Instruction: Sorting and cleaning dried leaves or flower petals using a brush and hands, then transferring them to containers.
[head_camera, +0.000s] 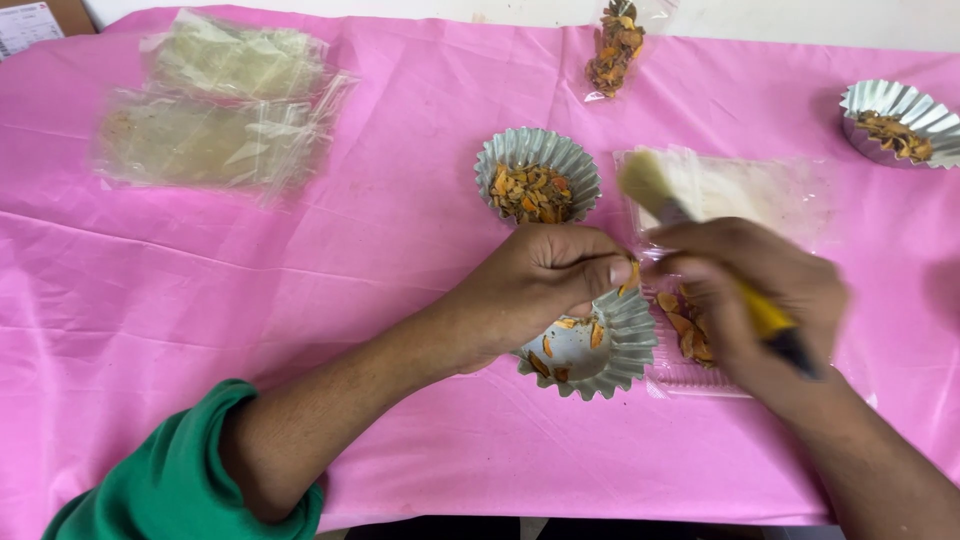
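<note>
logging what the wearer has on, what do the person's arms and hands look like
The left hand is bare, with a green sleeve pushed up near the elbow, leaving the forearm uncovered. The right hand is bare and motion-blurred; no sleeve shows on that arm. No gloves, rings or watch are visible.

**Pink-covered table and its load**

Draped in a creased pink cloth (200, 300), wrinkled across the whole width. Top left: a loose stack of clear plastic bags (215, 110), overlapping, pale greenish through the film. Top centre, at the far edge: a small clear packet of dried orange-brown petals (613, 45). Centre: a fluted foil cup (537, 172) filled with orange-brown flakes. Just beside it to the right: a flat clear pouch (760, 190), with loose orange flakes (690, 330) on its near end. Nearer the front: a second foil cup (610, 355), tilted, nearly empty, a few flakes inside. Far right: a third foil cup (898, 122), partly filled with flakes.
</note>
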